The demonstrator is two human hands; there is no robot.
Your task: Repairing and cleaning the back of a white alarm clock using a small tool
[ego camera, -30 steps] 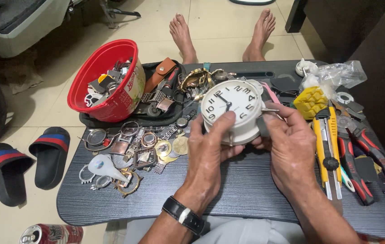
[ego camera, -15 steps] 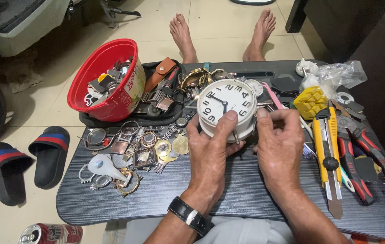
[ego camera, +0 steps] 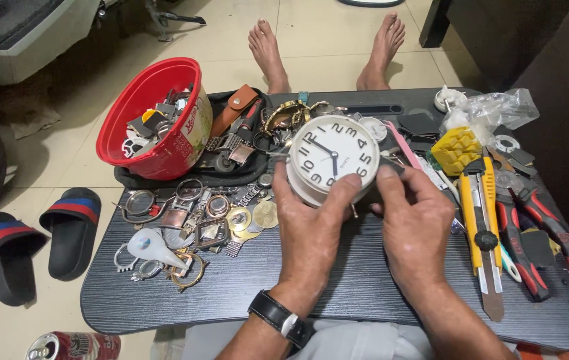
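Both hands hold a round white clock (ego camera: 333, 158) with black numerals, tilted face-up above the dark table (ego camera: 364, 293). My left hand (ego camera: 308, 227) grips its lower left rim, thumb on the front edge, and has a black wristwatch on the wrist. My right hand (ego camera: 414, 223) holds the clock's right side, fingers curled behind it. Left of the hands lies a heap of watch cases, rings and metal parts (ego camera: 191, 220).
A red bowl (ego camera: 158, 120) full of parts sits at the back left. Yellow utility knife (ego camera: 481, 207) and red-handled pliers (ego camera: 538, 233) lie at the right, a plastic bag (ego camera: 498, 110) behind them. Sandals (ego camera: 38, 237) and a can (ego camera: 71, 347) are on the floor.
The clock has turned and shifted slightly left and lower in the hands. My right hand has moved closer to its right rim.
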